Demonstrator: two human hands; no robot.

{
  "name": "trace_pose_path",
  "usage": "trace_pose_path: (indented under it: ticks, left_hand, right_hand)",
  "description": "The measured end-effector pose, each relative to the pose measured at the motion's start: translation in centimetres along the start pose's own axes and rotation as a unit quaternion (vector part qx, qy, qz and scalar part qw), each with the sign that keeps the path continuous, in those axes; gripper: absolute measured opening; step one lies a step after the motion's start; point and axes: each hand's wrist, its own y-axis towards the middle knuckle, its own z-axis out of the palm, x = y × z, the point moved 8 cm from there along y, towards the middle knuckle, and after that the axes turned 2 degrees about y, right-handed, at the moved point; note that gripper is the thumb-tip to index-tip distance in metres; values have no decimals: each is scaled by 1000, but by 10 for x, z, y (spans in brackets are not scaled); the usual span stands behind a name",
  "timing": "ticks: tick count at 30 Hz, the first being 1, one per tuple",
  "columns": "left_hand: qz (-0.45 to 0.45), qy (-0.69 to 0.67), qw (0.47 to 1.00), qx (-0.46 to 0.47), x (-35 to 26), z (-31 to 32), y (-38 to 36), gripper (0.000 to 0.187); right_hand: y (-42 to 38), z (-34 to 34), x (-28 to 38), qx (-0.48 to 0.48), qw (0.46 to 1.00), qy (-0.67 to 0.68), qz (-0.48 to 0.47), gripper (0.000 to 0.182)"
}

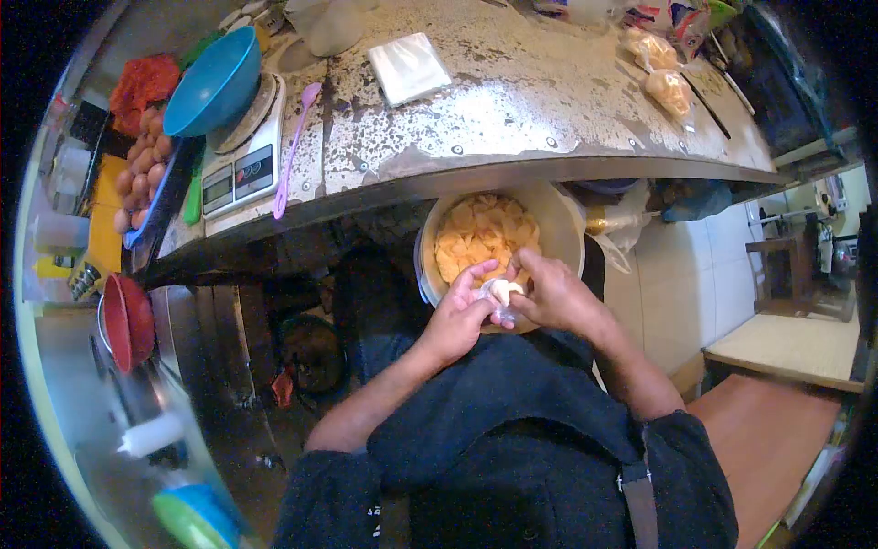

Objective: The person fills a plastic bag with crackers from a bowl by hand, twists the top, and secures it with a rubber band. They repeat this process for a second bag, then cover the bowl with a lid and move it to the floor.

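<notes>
Both hands meet over the near rim of a round whitish bucket [569,215] that holds many pale orange chips [485,233]. My left hand [465,316] is closed around a small clear plastic bag [503,316] with something white at its top. From the right, my right hand [553,293] pinches the upper part of that same bag, its fingers bent. The bag's lower end hangs between the hands. What exactly is inside it is too small to make out.
On the worn counter [512,110] lie a stack of clear bags [409,69], two filled bags [668,91], a pink spoon [297,151] and a scale [242,174] beside a tilted blue bowl [215,82]. Eggs [142,174] and a red bowl [128,322] are at left.
</notes>
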Motion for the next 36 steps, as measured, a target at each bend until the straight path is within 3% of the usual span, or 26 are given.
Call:
trace_pose_path:
  ticks: [1, 2, 8, 10, 11, 13, 14, 16, 17, 19, 20, 22, 23, 26, 28, 31, 33, 35, 36]
  left_hand:
    - [9, 11, 1000, -4, -4, 1, -1, 48]
    - [11, 11, 1000, -4, -2, -1, 0, 48]
    - [58, 129, 989, -52, -2, -3, -1, 41]
    - [149, 286, 943, -81, -20, -4, -6, 33]
    - [149, 287, 943, -81, -24, -6, -7, 33]
    - [150, 399, 899, -101, -32, -6, -12, 25]
    - [147, 399, 900, -100, -31, -7, -15, 25]
    - [194, 523, 818, -137, -42, -6, -21, 23]
    - [196, 522, 818, -138, -45, -4, -22, 23]
    - [177, 556, 798, -150, -53, 0, -27, 21]
    - [179, 557, 797, -150, -56, 3, -28, 21]
    - [237, 591, 754, -164, -71, 10, -34, 18]
    - [237, 592, 752, -167, -71, 8, -34, 18]
    - [282, 572, 743, -203, -81, 3, -38, 15]
    - [276, 467, 802, -251, -87, -10, -43, 14]
    - [259, 368, 844, -292, -91, -31, -47, 15]
    - [255, 378, 833, -313, -96, -36, -52, 15]
    - [310, 531, 731, -294, -107, -27, -57, 15]
    - [327, 527, 733, -279, -110, -21, -59, 16]
  right_hand:
    - [-2, 8, -8, 65, 994, 35, 77, 29]
    - [-3, 11, -10, 65, 994, 33, 76, 29]
    - [-9, 4, 16, -37, 995, -21, -88, 26]
    - [-12, 3, 25, -31, 990, -41, -130, 26]
    - [-13, -3, 28, -32, 990, -41, -131, 26]
    - [-15, -9, 33, 55, 987, 77, -126, 29]
    - [-13, -11, 23, 69, 988, 110, -88, 30]
    - [5, -24, 4, 64, 990, 128, -8, 32]
    - [20, -26, -2, 63, 990, 126, -10, 32]
    - [54, -10, -38, 90, 992, -65, 65, 38]
    - [68, 0, -50, 88, 992, -66, 65, 38]
    - [98, 25, -66, 49, 994, -99, -6, 46]
    - [114, 47, -87, 49, 994, -99, -9, 46]
    - [148, 88, -120, 43, 964, -259, -40, 46]
    - [159, 98, -118, 78, 960, -269, -27, 46]
    - [170, 103, -120, 94, 958, -272, -18, 44]
    - [171, 104, -122, 95, 958, -270, -15, 43]
    - [173, 106, -123, 96, 959, -265, -14, 42]
    - [170, 103, -123, 96, 961, -260, -12, 42]
